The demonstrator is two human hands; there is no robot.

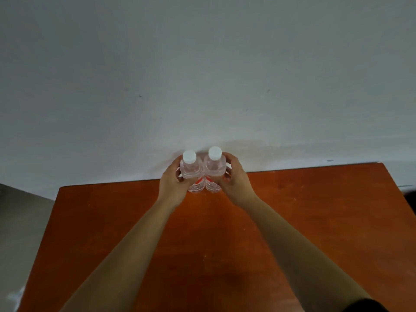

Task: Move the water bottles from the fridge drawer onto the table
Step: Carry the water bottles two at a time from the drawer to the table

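Observation:
Two clear water bottles with white caps and red labels stand upright side by side, touching, at the far edge of the reddish-brown table (315, 221). My left hand (173, 183) grips the left bottle (191, 170) around its body. My right hand (234, 179) grips the right bottle (214, 167) the same way. Both bottle bases appear to rest on the tabletop. The fridge drawer is out of view.
A pale wall (202, 75) rises directly behind the table's far edge. Grey floor (20, 221) shows past the table's left edge. Something dark (410, 199) sits at the right border beyond the table corner.

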